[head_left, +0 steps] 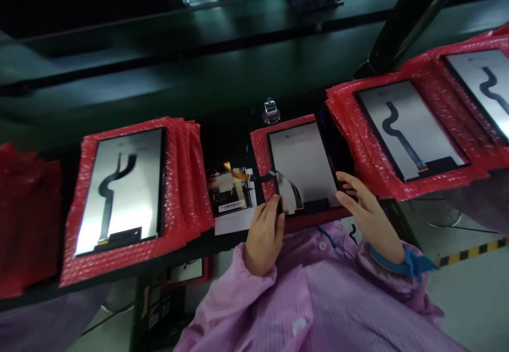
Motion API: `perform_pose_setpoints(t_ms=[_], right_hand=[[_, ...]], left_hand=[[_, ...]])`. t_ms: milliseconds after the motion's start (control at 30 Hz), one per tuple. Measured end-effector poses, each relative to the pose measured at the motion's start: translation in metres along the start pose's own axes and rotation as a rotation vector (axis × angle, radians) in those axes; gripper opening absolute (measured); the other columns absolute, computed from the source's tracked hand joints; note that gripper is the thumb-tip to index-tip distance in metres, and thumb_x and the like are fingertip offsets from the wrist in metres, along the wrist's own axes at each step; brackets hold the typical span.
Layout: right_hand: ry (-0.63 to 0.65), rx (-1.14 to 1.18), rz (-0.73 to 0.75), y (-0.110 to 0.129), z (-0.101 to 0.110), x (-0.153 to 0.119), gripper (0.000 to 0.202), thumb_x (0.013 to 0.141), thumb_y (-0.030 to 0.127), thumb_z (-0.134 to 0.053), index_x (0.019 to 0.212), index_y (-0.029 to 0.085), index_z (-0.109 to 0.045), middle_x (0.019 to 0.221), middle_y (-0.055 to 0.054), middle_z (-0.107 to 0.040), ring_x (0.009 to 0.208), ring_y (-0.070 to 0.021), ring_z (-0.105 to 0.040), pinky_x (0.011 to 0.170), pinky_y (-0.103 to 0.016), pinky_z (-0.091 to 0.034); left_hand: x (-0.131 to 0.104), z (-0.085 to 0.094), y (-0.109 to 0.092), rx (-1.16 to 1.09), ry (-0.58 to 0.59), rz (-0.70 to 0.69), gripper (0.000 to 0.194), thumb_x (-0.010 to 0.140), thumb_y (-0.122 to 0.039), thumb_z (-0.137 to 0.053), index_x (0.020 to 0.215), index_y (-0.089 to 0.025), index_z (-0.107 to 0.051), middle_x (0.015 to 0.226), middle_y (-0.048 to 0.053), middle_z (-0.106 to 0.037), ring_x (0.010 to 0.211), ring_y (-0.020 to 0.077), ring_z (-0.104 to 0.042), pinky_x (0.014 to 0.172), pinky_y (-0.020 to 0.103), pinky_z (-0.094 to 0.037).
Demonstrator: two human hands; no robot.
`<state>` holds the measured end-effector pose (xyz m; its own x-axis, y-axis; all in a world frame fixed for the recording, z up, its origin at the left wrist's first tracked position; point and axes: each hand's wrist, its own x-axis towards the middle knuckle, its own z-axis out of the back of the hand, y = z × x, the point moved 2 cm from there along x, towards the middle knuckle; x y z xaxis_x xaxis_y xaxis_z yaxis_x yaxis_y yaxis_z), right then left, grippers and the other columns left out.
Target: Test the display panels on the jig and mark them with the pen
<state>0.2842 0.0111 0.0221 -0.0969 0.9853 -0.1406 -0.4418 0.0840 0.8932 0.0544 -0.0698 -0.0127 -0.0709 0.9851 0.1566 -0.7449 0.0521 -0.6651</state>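
- Barcode label (230,205) on the circuit board (218,192), left of the grip in the head view, was too small to read.
- Left hand (262,235) touched the display panel's (304,158) near-left corner; whether it pinched could not be told.
- Right hand (369,217), thumb and fingers parted, met its right edge.
- Silver-backed and black-edged, the panel lay between both hands over red bubble wrap (261,153).

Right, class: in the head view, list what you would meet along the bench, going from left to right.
Red bubble-wrap pile → left panel → barcode-labelled part → middle panel → right panel → far-right panel.
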Motion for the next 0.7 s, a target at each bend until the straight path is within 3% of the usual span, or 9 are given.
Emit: perform_pose_setpoints(t_ms=[133,233,300,367,467,600,700], right_hand=[[0.029,0.080,0.160,0.041,-0.001,-0.019,0.050,0.097,0.047,-0.057,0.143,0.030,-0.049,0.142,-0.007,-0.053,0.128,-0.0233,-0.052,0.114,-0.048,-0.042],[0.169,0.129,0.357,0.076,-0.013,-0.031,0.051,0.100,0.035,-0.055,0.148,0.030,-0.040,0.147,-0.007,-0.048,0.136,-0.0215,-0.047,0.117,-0.043,-0.040],[0.329,0.149,0.510,0.092,-0.025,-0.034,0.057,0.099,0.032,-0.057,0.151,0.027,-0.035,0.150,-0.008,-0.045,0.140,-0.0221,-0.043,0.119,-0.042,-0.038],[0.485,0.234,0.586,0.098,-0.039,-0.032,0.058,0.098,0.036,-0.058,0.151,0.025,-0.036,0.149,-0.010,-0.047,0.139,-0.0225,-0.044,0.117,-0.041,-0.041],[0.511,0.395,0.438,0.085,-0.064,-0.021,0.048,0.101,0.043,-0.051,0.145,0.025,-0.043,0.143,-0.010,-0.052,0.132,-0.0218,-0.050,0.113,-0.042,-0.045],[0.355,0.224,0.214,0.056,-0.099,-0.009,0.051,0.102,0.046,-0.045,0.146,0.022,-0.040,0.146,-0.013,-0.048,0.139,-0.0261,-0.039,0.121,-0.056,-0.031],[0.426,0.086,0.311,0.051,-0.115,-0.012,0.066,0.095,0.052,-0.055,0.148,0.017,-0.039,0.151,-0.017,-0.042,0.144,-0.0313,-0.030,0.122,-0.060,-0.027]], left_hand=[[0.008,0.023,0.011,-0.193,0.164,0.144,0.048,0.103,-0.041,-0.039,0.136,-0.014,-0.061,0.132,0.016,-0.067,0.122,0.0280,-0.062,0.108,0.049,-0.050],[0.019,0.039,0.017,-0.402,0.276,0.284,0.050,0.100,-0.052,-0.045,0.127,-0.017,-0.068,0.124,0.014,-0.072,0.118,0.0287,-0.066,0.106,0.047,-0.051],[0.030,0.047,0.018,-0.576,0.204,0.371,0.049,0.097,-0.059,-0.050,0.114,-0.019,-0.072,0.114,0.012,-0.075,0.111,0.0284,-0.069,0.101,0.045,-0.055],[0.041,0.055,0.013,-0.794,-0.001,0.392,0.048,0.095,-0.061,-0.051,0.110,-0.021,-0.071,0.113,0.009,-0.075,0.111,0.0270,-0.069,0.099,0.043,-0.056],[0.049,0.059,0.003,-1.082,-0.287,0.457,0.047,0.095,-0.062,-0.046,0.113,-0.025,-0.068,0.115,0.004,-0.075,0.111,0.0251,-0.069,0.098,0.041,-0.057],[0.047,0.059,-0.005,-1.185,-0.307,0.620,0.051,0.093,-0.066,-0.041,0.109,-0.026,-0.068,0.109,0.004,-0.077,0.107,0.0288,-0.072,0.089,0.044,-0.061],[0.042,0.059,0.002,-1.050,-0.323,0.635,0.053,0.093,-0.067,-0.039,0.107,-0.027,-0.070,0.108,0.006,-0.077,0.107,0.0306,-0.072,0.087,0.047,-0.061]])
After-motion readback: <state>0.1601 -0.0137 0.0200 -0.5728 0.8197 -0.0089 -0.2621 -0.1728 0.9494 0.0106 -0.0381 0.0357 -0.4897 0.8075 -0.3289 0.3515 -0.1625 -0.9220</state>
